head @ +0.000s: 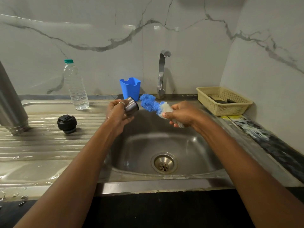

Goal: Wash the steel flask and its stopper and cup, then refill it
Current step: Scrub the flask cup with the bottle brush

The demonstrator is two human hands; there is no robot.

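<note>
The steel bench (49, 145) fills the left side, its ribbed draining board wet. The sink (139, 145) is sunk into it at centre, with the drain towards 5 o'clock.

At 9 o'clock the steel flask (9, 102) stands on the ribs with its threaded end down, running out of view at the top. At 2 o'clock a cream basket (236, 111) sits against the wall with dark items inside that I cannot make out. A clear water bottle (76, 89) with a green cap stands upright at 10 o'clock. The tap (162, 71) rises at 12 o'clock, with a blue holder (130, 88) just to its left.

Above the basin, the right hand (182, 115) has its grip wrapped round the white end of a blue-and-white brush (151, 103), the blue bristles pointing towards 10 o'clock. The black stopper (67, 123) rests on the ribs at 9 o'clock, near the flask. The left hand (118, 112) has its grip curled round the small steel cup (131, 106), which is tilted just beside the bristle tip.
</note>
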